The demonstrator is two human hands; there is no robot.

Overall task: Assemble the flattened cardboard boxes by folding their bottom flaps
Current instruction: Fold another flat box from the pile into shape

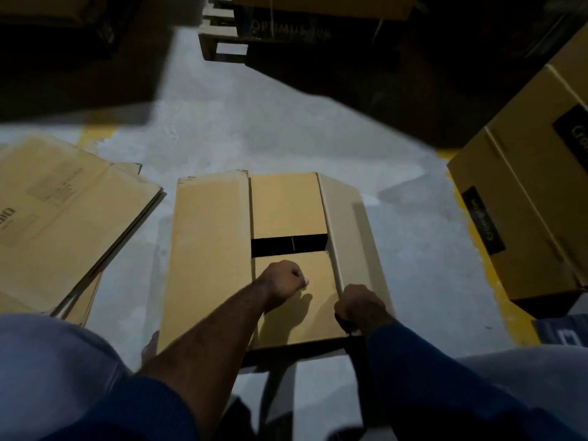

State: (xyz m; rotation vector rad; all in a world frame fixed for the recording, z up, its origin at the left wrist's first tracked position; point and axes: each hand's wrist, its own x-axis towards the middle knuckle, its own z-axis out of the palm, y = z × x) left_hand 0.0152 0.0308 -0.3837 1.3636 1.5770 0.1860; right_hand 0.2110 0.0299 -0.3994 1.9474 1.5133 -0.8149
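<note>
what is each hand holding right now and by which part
The right hand grips the right outer flap at its near end. The left hand holds nothing: it is a closed fist over the near inner flap.

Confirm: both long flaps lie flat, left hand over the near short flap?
No. Head view: only the left long flap lies flat; the right long flap stands raised, gripped by the right hand. The left hand is over the near short flap.

Grey concrete floor [222, 128] bearing a part-folded cardboard box [210, 249], flattened boxes [63, 202] left, printed cartons [525, 202] right, wooden pallet [219, 43] beyond.
</note>
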